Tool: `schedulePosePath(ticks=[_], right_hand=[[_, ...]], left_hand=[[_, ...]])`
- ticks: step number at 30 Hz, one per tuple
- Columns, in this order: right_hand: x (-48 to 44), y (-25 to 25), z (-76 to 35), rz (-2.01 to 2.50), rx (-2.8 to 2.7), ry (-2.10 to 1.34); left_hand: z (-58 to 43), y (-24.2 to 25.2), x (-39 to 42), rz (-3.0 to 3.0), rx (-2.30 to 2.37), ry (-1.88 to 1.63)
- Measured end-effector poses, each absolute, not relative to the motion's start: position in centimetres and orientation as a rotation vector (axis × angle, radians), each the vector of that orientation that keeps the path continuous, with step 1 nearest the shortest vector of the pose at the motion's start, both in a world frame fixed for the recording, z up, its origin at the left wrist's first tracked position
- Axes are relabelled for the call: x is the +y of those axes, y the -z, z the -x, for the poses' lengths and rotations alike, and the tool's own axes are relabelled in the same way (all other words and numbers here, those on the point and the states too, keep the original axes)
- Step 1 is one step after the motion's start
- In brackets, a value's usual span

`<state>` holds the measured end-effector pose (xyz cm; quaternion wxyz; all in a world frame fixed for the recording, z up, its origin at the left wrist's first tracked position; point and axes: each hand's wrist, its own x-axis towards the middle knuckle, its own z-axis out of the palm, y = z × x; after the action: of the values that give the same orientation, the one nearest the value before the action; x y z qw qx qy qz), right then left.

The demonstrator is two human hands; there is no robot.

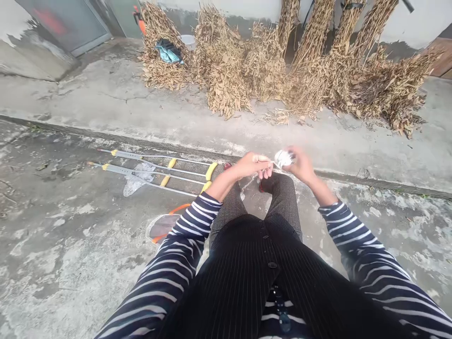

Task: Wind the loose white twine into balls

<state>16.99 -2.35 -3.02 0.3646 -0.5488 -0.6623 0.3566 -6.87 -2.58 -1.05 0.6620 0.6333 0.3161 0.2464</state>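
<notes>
As you work, your right grip (301, 165) pinches a white bundle (284, 158). Your left grip (253, 165), pressed together, sits just beside it.

Left forearm (221, 184): bare, reaching forward and inward, wrist nearly straight.
Right forearm (323, 188): bare, angled up and inward, wrist slightly bent.
Left hand (252, 165): level, back upward, fingers curled toward the right hand.
Right hand (300, 165): raised and blurred, fingers bent toward the left hand.
Spacing: hands just apart, above the knees (278, 188).
</notes>
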Motion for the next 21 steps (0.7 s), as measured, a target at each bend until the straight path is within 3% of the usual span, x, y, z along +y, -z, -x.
schedulePosePath(ticks=[6, 9, 14, 21], right_hand=[[-6.2, 2.7, -14.1, 1.101, -1.611, -1.585], [-6.5, 0.9, -14.4, 1.060, -1.379, -1.626], [-5.2, -2.5, -16.7, 1.093, -1.242, -1.282], [-1.2, -4.7, -19.6, 1.301, -1.388, -0.267]], left_hand=[[6.9, 2.0, 0.5, -1.542, 0.900, -0.646], [6.5, 4.1, 0.3, -1.445, 0.905, -0.714], [6.0, 7.0, -1.9, -1.265, 0.837, -0.668], [5.9, 4.4, -4.0, -1.305, 0.701, -0.574]])
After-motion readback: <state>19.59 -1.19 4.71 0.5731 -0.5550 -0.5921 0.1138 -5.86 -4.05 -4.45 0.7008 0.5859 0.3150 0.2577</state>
